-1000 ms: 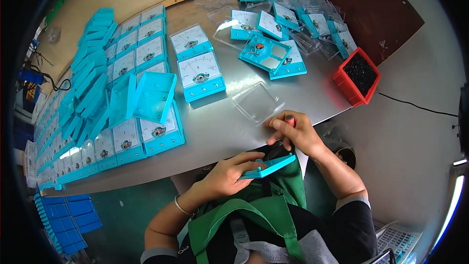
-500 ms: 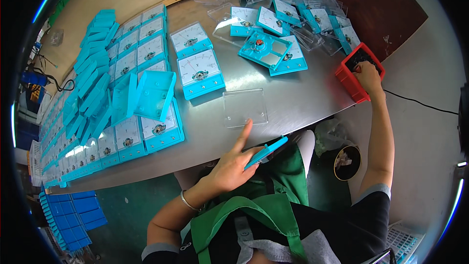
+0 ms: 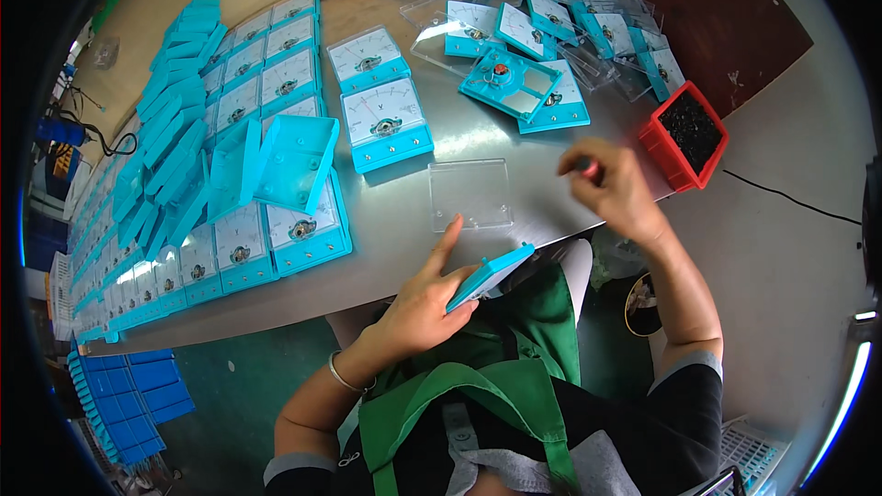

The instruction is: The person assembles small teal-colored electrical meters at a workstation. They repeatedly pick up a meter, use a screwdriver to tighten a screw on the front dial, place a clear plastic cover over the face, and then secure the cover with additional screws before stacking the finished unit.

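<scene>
My left hand point(image 3: 418, 310) is closed around the edge of a blue meter panel point(image 3: 491, 276), tilted above my lap, with its index finger stretched out toward a clear plastic cover point(image 3: 469, 193) on the table. My right hand point(image 3: 617, 186) is in the air left of a red bin point(image 3: 669, 162), fingers curled round a short red-and-black tool point(image 3: 588, 168) whose tip I cannot make out. The bin holds many small black pieces point(image 3: 691, 131). Beyond the cover stand two assembled meters point(image 3: 387, 119) with white dials and blue bases.
Rows of meters point(image 3: 288, 80) fill the table's left side, with blue housings point(image 3: 296, 163) heaped on them. At the back right lie piled meter panels and clear covers point(image 3: 595, 64); one panel point(image 3: 511, 83) is face down. A black cable point(image 3: 790, 193) runs right of the bin.
My right hand has come out of the red bin and moved left with the red-and-black tool. The blue panel in my left hand has tilted, showing more of its face.
</scene>
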Available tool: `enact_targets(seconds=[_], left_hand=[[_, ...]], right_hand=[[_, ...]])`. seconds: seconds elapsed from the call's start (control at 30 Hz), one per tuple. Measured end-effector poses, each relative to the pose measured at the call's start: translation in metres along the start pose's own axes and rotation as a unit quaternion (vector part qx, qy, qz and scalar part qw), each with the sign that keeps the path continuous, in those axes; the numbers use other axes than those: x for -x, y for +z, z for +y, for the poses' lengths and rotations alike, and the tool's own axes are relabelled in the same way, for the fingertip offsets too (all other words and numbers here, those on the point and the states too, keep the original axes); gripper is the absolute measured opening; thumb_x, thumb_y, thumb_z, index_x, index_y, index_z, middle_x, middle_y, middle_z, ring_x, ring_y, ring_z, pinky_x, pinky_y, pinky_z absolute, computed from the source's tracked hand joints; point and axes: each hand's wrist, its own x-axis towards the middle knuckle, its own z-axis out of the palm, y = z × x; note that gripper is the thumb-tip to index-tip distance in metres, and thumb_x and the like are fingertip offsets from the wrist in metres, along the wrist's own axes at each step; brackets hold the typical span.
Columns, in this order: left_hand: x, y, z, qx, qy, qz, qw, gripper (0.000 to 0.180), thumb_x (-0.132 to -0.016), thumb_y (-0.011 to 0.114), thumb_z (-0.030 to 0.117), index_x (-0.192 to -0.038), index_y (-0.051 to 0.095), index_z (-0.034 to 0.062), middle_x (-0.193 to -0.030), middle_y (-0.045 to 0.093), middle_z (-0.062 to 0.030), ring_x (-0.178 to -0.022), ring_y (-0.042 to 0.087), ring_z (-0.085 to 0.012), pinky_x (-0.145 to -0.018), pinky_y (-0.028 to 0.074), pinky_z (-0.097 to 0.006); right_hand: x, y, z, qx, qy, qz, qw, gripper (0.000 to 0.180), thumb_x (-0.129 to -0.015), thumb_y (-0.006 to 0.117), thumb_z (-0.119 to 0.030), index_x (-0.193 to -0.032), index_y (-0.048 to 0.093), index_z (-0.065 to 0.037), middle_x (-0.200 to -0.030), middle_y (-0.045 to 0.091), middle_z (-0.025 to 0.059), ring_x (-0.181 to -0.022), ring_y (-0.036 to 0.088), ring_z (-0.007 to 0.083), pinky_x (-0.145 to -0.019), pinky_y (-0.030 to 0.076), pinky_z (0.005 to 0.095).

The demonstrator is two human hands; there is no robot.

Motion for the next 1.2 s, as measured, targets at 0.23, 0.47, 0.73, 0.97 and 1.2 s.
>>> enact_targets(seconds=[0.23, 0.47, 0.73, 0.97, 1.2], left_hand=[[-0.002, 0.003, -0.005, -0.029, 0.018, -0.007, 0.999, 0.041, -0.081, 0.062, 0.008, -0.121, 0.055, 0.0069, -0.151, 0.008, -0.0284, -0.124, 0.041, -0.0465, -0.096, 0.042, -0.044], [-0.001, 0.003, -0.004, 0.010, -0.028, -0.016, 0.999, 0.034, -0.079, 0.063, 0.010, -0.112, 0.058, 0.0007, -0.152, 0.009, -0.0262, -0.131, 0.034, -0.0434, -0.101, 0.038, -0.042], [-0.001, 0.003, -0.007, 0.010, -0.022, -0.031, 0.999, 0.036, -0.080, 0.063, 0.010, -0.114, 0.057, 0.0007, -0.152, 0.010, -0.0269, -0.129, 0.037, -0.0435, -0.100, 0.039, -0.042], [-0.002, 0.002, -0.004, 0.006, -0.029, -0.057, 0.998, 0.038, -0.080, 0.063, 0.010, -0.117, 0.056, 0.0010, -0.152, 0.010, -0.0266, -0.130, 0.036, -0.0434, -0.102, 0.038, -0.041], [-0.003, 0.005, -0.007, -0.041, 0.012, -0.033, 0.999, 0.044, -0.079, 0.061, 0.007, -0.122, 0.053, 0.0055, -0.152, 0.009, -0.0244, -0.118, 0.048, -0.0445, -0.091, 0.047, -0.045]], right_hand=[[-0.006, 0.070, -0.009, 0.038, -0.112, -0.135, 0.984, 0.018, -0.068, 0.065, 0.006, -0.085, 0.064, -0.001, -0.076, 0.058, 0.0115, -0.069, 0.057, 0.0271, -0.061, 0.046, 0.0351], [-0.019, 0.072, -0.024, 0.107, -0.097, -0.172, 0.975, 0.013, -0.068, 0.067, 0.000, -0.078, 0.060, -0.003, -0.077, 0.060, 0.0120, -0.071, 0.060, 0.0324, -0.062, 0.047, 0.0406], [-0.029, 0.072, -0.029, 0.216, -0.157, -0.239, 0.934, 0.007, -0.070, 0.068, -0.007, -0.074, 0.062, -0.006, -0.075, 0.062, 0.0101, -0.072, 0.062, 0.0320, -0.061, 0.048, 0.0407], [-0.089, 0.071, -0.037, 0.235, -0.002, -0.406, 0.883, 0.030, -0.053, 0.080, -0.022, -0.073, 0.064, -0.007, -0.075, 0.066, 0.0083, -0.075, 0.064, 0.0297, -0.063, 0.047, 0.0407], [-0.048, 0.056, -0.036, 0.050, -0.067, -0.201, 0.976, 0.030, -0.075, 0.072, -0.018, -0.099, 0.060, -0.006, -0.070, 0.058, 0.0031, -0.067, 0.059, 0.0197, -0.060, 0.044, 0.0322]])
